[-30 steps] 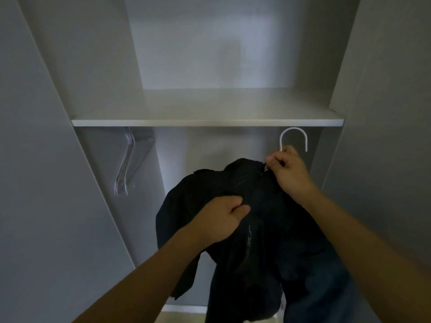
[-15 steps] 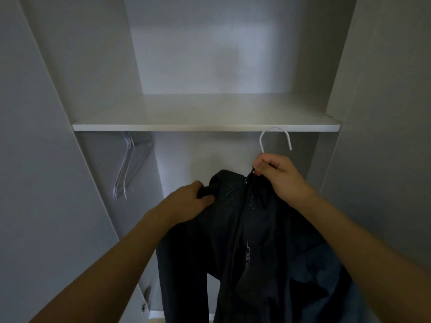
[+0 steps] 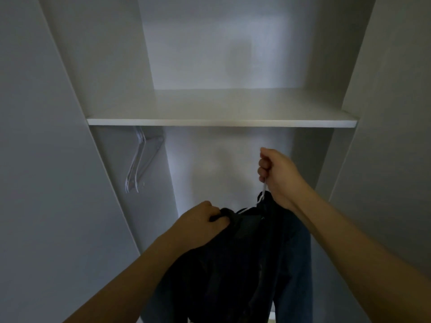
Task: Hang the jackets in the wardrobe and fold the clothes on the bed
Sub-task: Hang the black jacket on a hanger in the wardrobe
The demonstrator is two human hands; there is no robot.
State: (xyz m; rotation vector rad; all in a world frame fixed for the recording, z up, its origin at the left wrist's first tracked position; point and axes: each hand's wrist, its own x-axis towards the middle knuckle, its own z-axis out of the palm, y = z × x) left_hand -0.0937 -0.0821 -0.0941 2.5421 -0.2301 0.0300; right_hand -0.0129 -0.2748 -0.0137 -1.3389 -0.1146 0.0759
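Inside wardrobe (image 3: 384, 113), right hand (image 3: 277, 173) grips hanger (image 3: 263, 191); left hand (image 3: 200, 221) pinches dark jacket (image 3: 233, 264). Hanging unfinished; bed folding unseen.

This is a home, seen from in front of an open built-in wardrobe (image 3: 70, 159) with plain pale panels. A white shelf (image 3: 221, 122) spans it, and spare clothes hangers (image 3: 136, 164) hang just beneath at the left.

wardrobe (image 3: 77, 183) | white shelf (image 3: 221, 108) spans mid-frame | spare hangers (image 3: 136, 166) hang beneath it at left, beside the side panel
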